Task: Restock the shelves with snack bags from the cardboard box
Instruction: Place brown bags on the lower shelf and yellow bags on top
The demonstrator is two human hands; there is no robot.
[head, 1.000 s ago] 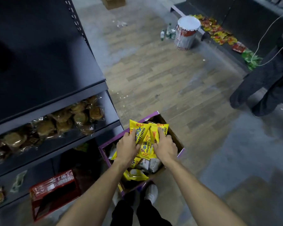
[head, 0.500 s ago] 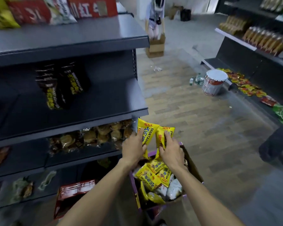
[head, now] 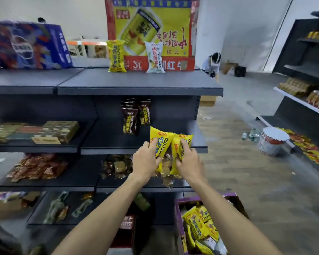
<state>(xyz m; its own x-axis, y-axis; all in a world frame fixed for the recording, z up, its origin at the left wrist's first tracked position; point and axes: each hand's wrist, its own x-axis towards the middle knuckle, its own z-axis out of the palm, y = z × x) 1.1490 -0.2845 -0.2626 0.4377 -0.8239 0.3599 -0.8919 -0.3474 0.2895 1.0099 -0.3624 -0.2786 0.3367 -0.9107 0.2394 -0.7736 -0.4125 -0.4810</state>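
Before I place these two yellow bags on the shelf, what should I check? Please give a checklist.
1. Left hand grips the left yellow bag: ok.
2. Right hand grips the right yellow bag: ok.
3. Bare room on the middle shelf beside the dark brown bags: ok.
4. Both bags held top end up: ok.
5. Correct shelf for them: cannot tell; a similar yellow bag stands on the top shelf.
6. Cardboard box holds more bags: ok.

left hand [head: 145, 161] bare | right hand [head: 189, 163] bare | forearms [head: 107, 210] unsleeved
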